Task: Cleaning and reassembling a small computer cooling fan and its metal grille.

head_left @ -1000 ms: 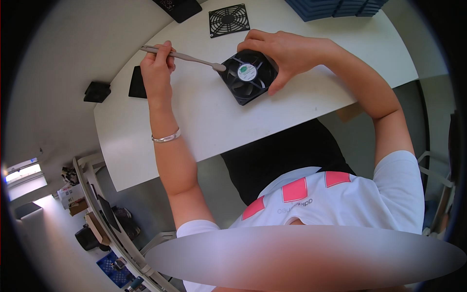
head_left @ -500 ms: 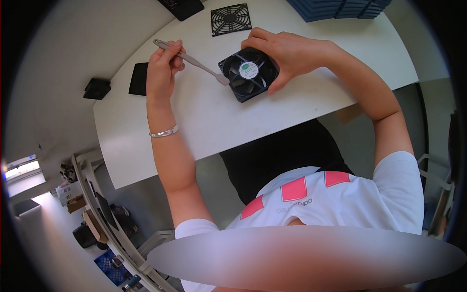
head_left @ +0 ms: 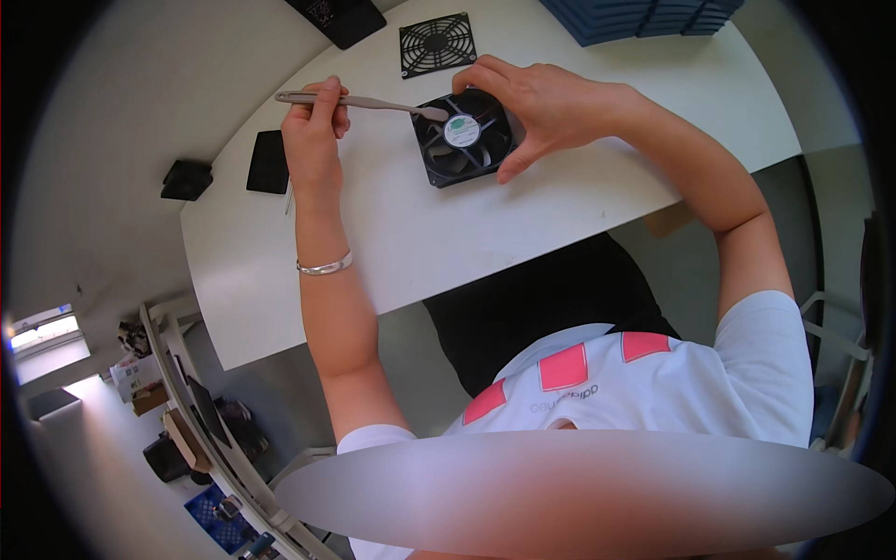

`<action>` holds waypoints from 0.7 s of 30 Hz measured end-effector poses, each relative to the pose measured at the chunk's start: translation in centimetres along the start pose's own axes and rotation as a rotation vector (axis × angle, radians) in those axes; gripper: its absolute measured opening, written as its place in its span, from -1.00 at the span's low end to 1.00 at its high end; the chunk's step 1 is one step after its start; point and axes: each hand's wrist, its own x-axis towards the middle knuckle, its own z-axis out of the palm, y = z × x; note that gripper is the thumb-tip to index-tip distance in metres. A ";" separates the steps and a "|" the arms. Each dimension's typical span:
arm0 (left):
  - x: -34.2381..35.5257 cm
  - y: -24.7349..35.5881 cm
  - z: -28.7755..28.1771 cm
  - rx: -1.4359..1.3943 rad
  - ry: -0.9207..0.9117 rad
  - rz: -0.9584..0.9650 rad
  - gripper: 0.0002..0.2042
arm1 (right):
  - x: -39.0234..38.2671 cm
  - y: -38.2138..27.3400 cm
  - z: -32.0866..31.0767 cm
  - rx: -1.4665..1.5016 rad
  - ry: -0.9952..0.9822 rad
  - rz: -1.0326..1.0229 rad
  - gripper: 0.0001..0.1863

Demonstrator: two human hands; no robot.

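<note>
Beside the black grille (head_left: 437,44), left hand (head_left: 313,140) grips what looks like a brush (head_left: 359,102), right hand (head_left: 541,103) clasps fan (head_left: 464,137)

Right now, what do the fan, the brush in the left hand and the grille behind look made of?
Fan: matte black frame and blades, probably moulded plastic. Brush: grey, dull handle, likely plastic; its bristle end is too small to judge. Grille: flat black mesh with ring pattern, plastic or painted metal, I cannot tell which.

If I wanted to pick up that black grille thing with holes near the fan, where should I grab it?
Probably by an outer edge of the fan grille, from its near side. It lies flat on the white table, thin and square, so pinching the rim suits it.
</note>
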 end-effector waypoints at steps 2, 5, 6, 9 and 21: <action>-0.1 0.0 0.2 0.010 -0.016 0.023 -0.79 | -0.1 0.6 -0.1 0.019 0.003 -0.021 -0.07; -0.6 0.4 0.7 0.079 0.004 0.086 -0.77 | -0.2 1.0 -0.2 0.005 -0.024 -0.041 -0.11; -0.8 0.7 1.1 0.134 0.041 0.127 -0.76 | -0.2 1.0 -0.4 -0.031 -0.058 -0.040 -0.14; -1.4 0.8 2.0 0.308 0.016 0.187 -0.75 | -0.3 1.0 -0.4 -0.009 -0.038 -0.043 -0.18; -1.3 1.8 0.8 0.310 0.002 0.060 -0.78 | 0.0 0.8 -0.5 0.055 -0.082 -0.004 -0.29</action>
